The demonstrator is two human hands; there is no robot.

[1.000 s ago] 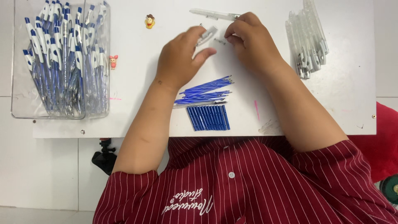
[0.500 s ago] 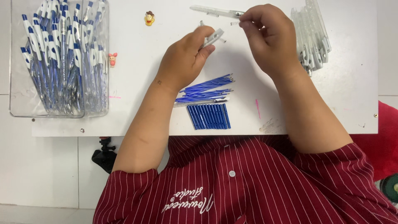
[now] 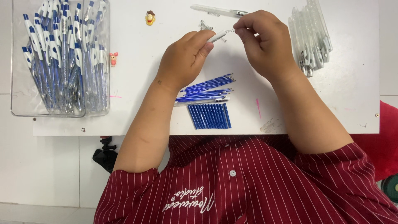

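Clear bin (image 3: 16, 83) full of blue-white pens (image 3: 62, 62)

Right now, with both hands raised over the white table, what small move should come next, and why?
Probably slide the spring further down the refill tip. The left hand holds the refill pointing at the right hand, whose fingertips pinch the small spring right at its end. Whether the spring is already threaded on cannot be told. A clear pen barrel lies just beyond on the table.
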